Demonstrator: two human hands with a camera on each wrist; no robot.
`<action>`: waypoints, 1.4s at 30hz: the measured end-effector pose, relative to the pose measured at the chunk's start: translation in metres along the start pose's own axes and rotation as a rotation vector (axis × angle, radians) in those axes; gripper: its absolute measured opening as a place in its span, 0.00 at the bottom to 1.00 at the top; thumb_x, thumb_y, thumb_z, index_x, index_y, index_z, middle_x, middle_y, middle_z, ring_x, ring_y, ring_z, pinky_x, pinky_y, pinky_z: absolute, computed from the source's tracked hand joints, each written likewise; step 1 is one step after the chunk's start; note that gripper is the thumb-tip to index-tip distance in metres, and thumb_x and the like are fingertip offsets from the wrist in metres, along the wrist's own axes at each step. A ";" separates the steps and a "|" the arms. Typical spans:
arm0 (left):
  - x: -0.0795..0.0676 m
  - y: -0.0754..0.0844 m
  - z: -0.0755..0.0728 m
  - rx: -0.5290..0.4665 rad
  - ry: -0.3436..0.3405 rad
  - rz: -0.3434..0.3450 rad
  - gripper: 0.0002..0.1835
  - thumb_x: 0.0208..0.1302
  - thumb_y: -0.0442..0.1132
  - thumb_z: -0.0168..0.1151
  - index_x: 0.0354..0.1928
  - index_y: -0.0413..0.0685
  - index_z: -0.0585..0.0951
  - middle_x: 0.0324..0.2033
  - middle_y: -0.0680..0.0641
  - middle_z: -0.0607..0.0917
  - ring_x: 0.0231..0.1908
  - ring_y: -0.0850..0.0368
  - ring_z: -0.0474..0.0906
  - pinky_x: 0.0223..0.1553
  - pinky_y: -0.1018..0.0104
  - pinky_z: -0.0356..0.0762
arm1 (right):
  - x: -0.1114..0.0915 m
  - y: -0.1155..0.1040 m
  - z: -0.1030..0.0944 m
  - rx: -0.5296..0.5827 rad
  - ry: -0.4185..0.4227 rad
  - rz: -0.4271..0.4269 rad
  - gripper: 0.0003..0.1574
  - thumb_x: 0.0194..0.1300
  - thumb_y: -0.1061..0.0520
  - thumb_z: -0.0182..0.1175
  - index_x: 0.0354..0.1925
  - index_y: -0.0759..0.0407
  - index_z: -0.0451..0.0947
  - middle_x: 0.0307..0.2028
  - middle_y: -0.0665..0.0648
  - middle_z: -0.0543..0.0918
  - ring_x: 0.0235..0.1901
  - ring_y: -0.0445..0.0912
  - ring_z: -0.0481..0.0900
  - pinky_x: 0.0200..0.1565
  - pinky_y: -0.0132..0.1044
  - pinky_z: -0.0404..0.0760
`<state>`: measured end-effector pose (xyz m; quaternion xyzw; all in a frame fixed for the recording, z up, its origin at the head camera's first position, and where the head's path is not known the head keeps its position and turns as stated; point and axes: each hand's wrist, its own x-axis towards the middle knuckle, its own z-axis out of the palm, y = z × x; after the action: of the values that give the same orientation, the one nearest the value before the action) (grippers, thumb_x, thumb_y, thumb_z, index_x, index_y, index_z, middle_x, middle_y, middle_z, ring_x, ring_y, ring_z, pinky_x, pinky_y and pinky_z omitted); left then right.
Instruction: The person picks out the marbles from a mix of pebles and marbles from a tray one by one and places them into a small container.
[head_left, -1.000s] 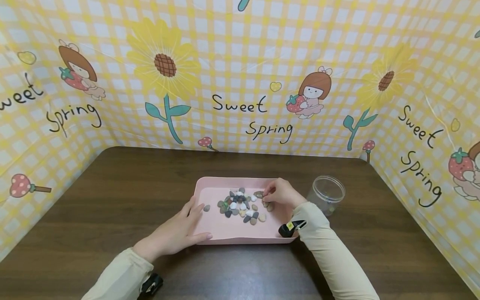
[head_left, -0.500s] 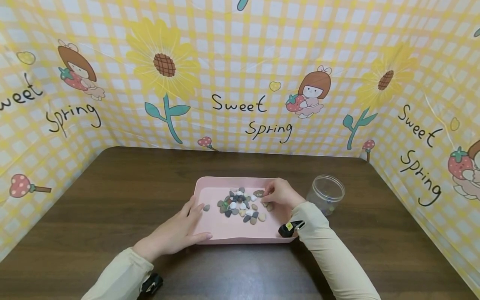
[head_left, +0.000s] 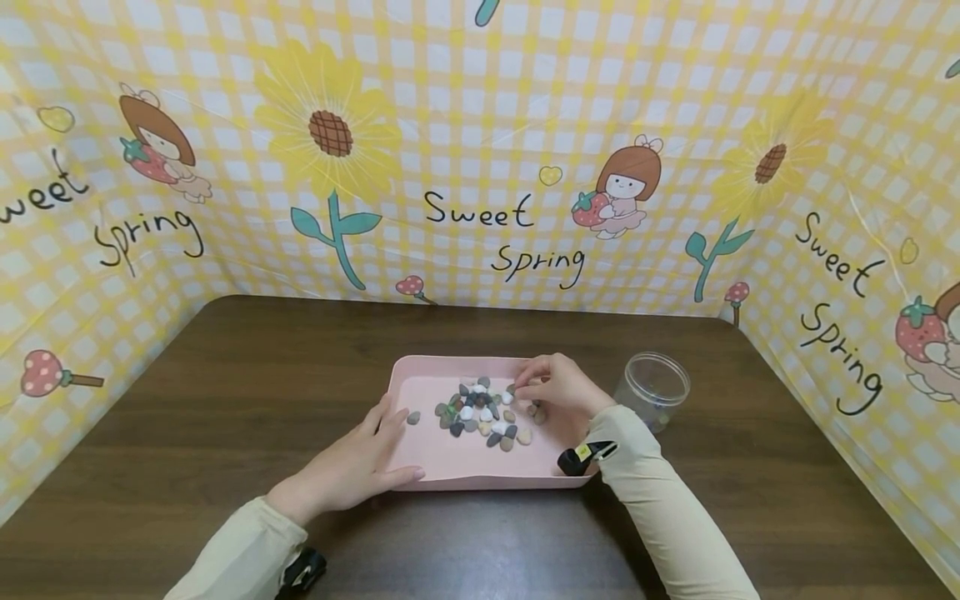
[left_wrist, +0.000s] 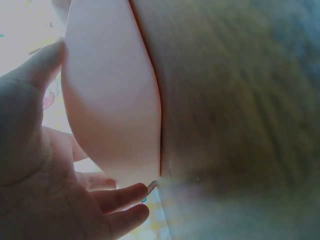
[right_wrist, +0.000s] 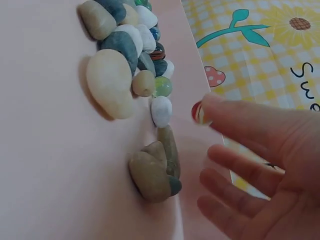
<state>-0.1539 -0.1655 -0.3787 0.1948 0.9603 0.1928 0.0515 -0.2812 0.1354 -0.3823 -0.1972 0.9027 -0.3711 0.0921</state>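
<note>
at fingertips (right_wrist: 215, 102) of right hand (right_wrist: 260, 160), marble (right_wrist: 197, 113)

the head camera looks forward and down from above, over the tray (head_left: 450, 460) to the patterned cloth (head_left: 480, 125). the left-wrist camera, close and turned sideways, faces the tray's side past the left hand (left_wrist: 35, 160). the right-wrist camera, also close and sideways, faces the stones (right_wrist: 109, 82); the head view shares stones and cloth with it.

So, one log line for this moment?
left hand: touches pink tray; right hand: holds red-white marble; pebbles: in tray; clear jar: beside tray
</note>
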 end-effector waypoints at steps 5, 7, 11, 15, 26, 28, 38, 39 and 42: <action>0.000 0.000 0.001 -0.001 0.002 0.005 0.46 0.58 0.66 0.54 0.68 0.39 0.60 0.69 0.27 0.50 0.63 0.32 0.63 0.57 0.44 0.69 | -0.002 -0.001 -0.004 0.046 -0.002 -0.047 0.07 0.55 0.56 0.68 0.34 0.56 0.86 0.56 0.58 0.79 0.60 0.52 0.72 0.61 0.50 0.69; 0.000 0.000 0.001 0.000 0.003 0.006 0.47 0.58 0.66 0.54 0.68 0.39 0.61 0.69 0.27 0.50 0.63 0.32 0.63 0.56 0.44 0.69 | -0.003 -0.002 -0.007 0.056 0.004 -0.073 0.07 0.54 0.56 0.68 0.33 0.56 0.86 0.57 0.58 0.78 0.60 0.52 0.72 0.61 0.49 0.69; -0.001 0.000 0.000 -0.001 0.002 0.006 0.46 0.58 0.66 0.54 0.68 0.39 0.60 0.69 0.27 0.50 0.63 0.32 0.64 0.57 0.44 0.69 | -0.006 -0.006 -0.014 0.079 0.012 -0.122 0.08 0.54 0.56 0.68 0.35 0.56 0.86 0.58 0.59 0.77 0.62 0.52 0.71 0.62 0.50 0.69; -0.001 0.000 -0.001 -0.012 -0.008 0.003 0.46 0.58 0.66 0.54 0.68 0.39 0.60 0.70 0.28 0.50 0.63 0.32 0.63 0.57 0.44 0.68 | -0.009 -0.010 -0.020 0.091 0.022 -0.131 0.07 0.56 0.55 0.67 0.35 0.54 0.86 0.58 0.57 0.77 0.62 0.50 0.70 0.62 0.48 0.69; -0.002 0.001 -0.002 -0.013 -0.008 0.005 0.46 0.59 0.66 0.54 0.68 0.39 0.60 0.70 0.28 0.49 0.63 0.33 0.64 0.57 0.45 0.69 | -0.018 -0.018 -0.031 0.112 0.063 -0.192 0.09 0.54 0.54 0.68 0.35 0.55 0.86 0.62 0.57 0.74 0.64 0.53 0.68 0.60 0.51 0.70; -0.002 0.001 -0.001 -0.011 -0.002 0.008 0.46 0.59 0.65 0.54 0.68 0.38 0.60 0.70 0.28 0.50 0.63 0.33 0.64 0.57 0.45 0.69 | -0.020 -0.018 -0.033 0.121 0.065 -0.198 0.08 0.55 0.55 0.68 0.35 0.55 0.86 0.62 0.57 0.73 0.65 0.52 0.67 0.60 0.51 0.70; -0.001 0.000 -0.001 -0.001 -0.003 0.006 0.46 0.58 0.65 0.55 0.68 0.38 0.60 0.69 0.27 0.50 0.62 0.32 0.64 0.56 0.44 0.70 | -0.029 -0.019 -0.043 0.114 0.070 -0.249 0.09 0.57 0.56 0.66 0.37 0.57 0.85 0.64 0.59 0.70 0.67 0.53 0.63 0.63 0.54 0.66; -0.001 0.000 -0.001 -0.003 -0.005 0.005 0.46 0.58 0.65 0.55 0.68 0.38 0.60 0.69 0.27 0.50 0.63 0.32 0.64 0.56 0.44 0.70 | -0.030 -0.018 -0.044 0.123 0.069 -0.247 0.09 0.57 0.56 0.66 0.37 0.57 0.85 0.64 0.59 0.70 0.67 0.53 0.63 0.63 0.53 0.65; 0.000 0.000 -0.001 -0.004 -0.008 -0.001 0.46 0.59 0.65 0.54 0.68 0.39 0.60 0.69 0.28 0.50 0.63 0.33 0.64 0.57 0.44 0.69 | -0.034 -0.018 -0.048 0.138 0.071 -0.237 0.09 0.57 0.56 0.65 0.37 0.57 0.85 0.65 0.59 0.69 0.67 0.53 0.64 0.63 0.53 0.65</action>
<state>-0.1534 -0.1655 -0.3778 0.1950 0.9599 0.1936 0.0560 -0.2604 0.1683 -0.3344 -0.2822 0.8483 -0.4471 0.0289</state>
